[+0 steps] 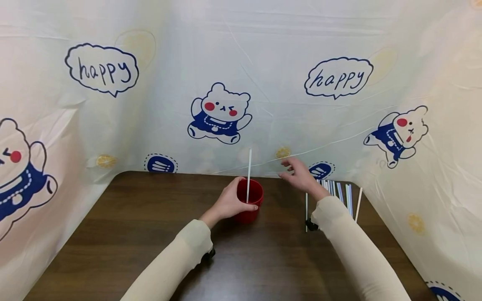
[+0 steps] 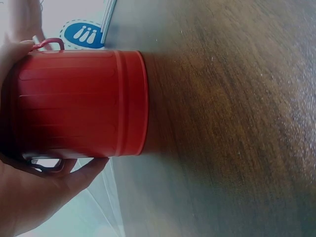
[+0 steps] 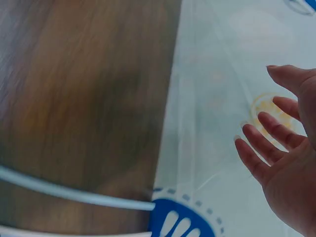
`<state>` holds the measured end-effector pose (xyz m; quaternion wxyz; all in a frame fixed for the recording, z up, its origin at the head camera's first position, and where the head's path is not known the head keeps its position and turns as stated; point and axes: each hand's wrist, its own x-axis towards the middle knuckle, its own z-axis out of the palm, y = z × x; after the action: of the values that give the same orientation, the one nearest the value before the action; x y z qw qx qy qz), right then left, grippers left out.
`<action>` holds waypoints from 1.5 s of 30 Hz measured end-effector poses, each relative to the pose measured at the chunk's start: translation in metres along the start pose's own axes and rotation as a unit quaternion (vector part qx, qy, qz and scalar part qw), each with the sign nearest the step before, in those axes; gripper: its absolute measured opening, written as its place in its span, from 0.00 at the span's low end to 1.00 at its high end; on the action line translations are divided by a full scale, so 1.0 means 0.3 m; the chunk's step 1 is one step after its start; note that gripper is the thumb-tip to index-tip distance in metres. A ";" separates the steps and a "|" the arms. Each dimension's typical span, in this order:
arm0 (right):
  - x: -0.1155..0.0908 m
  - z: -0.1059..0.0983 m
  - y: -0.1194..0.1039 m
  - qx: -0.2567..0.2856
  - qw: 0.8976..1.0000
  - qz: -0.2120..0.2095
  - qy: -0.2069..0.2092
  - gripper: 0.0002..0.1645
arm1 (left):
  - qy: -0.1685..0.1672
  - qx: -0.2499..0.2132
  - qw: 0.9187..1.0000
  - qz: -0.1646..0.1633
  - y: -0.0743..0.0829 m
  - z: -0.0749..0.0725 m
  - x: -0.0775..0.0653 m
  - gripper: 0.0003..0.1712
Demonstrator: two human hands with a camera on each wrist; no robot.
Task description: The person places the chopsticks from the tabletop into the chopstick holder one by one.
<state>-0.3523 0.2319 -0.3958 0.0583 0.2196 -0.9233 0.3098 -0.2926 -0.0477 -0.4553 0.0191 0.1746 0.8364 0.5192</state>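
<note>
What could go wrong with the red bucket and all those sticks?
If the left hand gripping the red bucket tips it, the stick poking out might fall. In the head view, the right sleeve overlaps the loose sticks, so it could brush some out of place.

Pale printed sheeting (image 1: 271, 50) surrounds a dark wood-grain counter (image 1: 143, 221) on three sides.
Cartoon bears (image 1: 222, 115), "happy" speech bubbles (image 1: 101, 70) and yellow citrus slices (image 1: 283, 152) dot the creased sheeting; soft light glints off the counter.

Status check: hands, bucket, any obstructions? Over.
Left hand grips red bucket. One pale straw inside. Right hand empty, fingers apart. Nothing visible between right hand and bucket.
</note>
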 end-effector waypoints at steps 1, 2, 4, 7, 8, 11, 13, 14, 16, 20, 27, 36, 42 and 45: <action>-0.005 0.004 0.018 -0.014 1.000 -0.004 -0.005 0.25 | 0.000 0.001 1.000 -0.002 0.000 0.001 -0.001 0.53; -0.010 0.008 0.036 -0.026 1.000 -0.002 -0.011 0.26 | 0.000 0.002 1.000 -0.004 -0.001 0.002 -0.003 0.54; -0.021 0.016 0.071 -0.051 0.998 0.010 -0.024 0.28 | -0.001 0.002 1.000 -0.009 -0.002 0.004 -0.007 0.54; -0.039 0.026 0.113 -0.077 0.995 0.037 -0.047 0.29 | -0.003 -0.001 1.000 -0.011 -0.001 0.007 -0.013 0.54; -0.044 0.029 0.125 -0.084 0.994 0.046 -0.054 0.30 | -0.003 -0.002 1.000 -0.011 -0.002 0.008 -0.014 0.54; -0.057 0.037 0.155 -0.103 0.990 0.066 -0.070 0.31 | -0.002 -0.003 1.000 -0.012 -0.004 0.010 -0.016 0.54; -0.067 0.040 0.173 -0.111 0.987 0.082 -0.080 0.33 | -0.001 -0.004 1.000 -0.011 -0.006 0.011 -0.016 0.54; -0.071 0.041 0.183 -0.116 0.986 0.090 -0.084 0.33 | -0.001 -0.004 1.000 -0.011 -0.007 0.011 -0.015 0.54; -0.082 0.042 0.202 -0.126 0.982 0.106 -0.092 0.35 | -0.002 -0.002 1.000 -0.011 -0.008 0.011 -0.014 0.54; -0.103 0.043 0.238 -0.144 0.975 0.132 -0.105 0.40 | -0.002 0.000 1.000 -0.009 -0.011 0.011 -0.011 0.54; -0.131 0.057 0.280 -0.133 0.973 0.149 -0.111 0.41 | -0.002 -0.001 1.000 -0.007 -0.005 0.004 -0.008 0.53; -0.138 0.062 0.295 -0.080 0.977 0.186 -0.068 0.49 | 0.001 0.001 1.000 -0.006 0.002 0.002 -0.004 0.53; -0.160 0.071 0.321 -0.033 0.966 0.258 -0.012 0.40 | -0.002 0.002 1.000 -0.006 0.000 0.006 -0.004 0.53; -0.166 0.077 0.331 -0.021 0.960 0.278 0.013 0.27 | -0.001 0.003 1.000 -0.007 -0.001 0.007 -0.004 0.53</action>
<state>-0.3509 0.3071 -0.4806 -0.0137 -0.0514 -0.9533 0.2975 -0.2912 -0.0465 -0.4567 0.0233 0.1692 0.8392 0.5164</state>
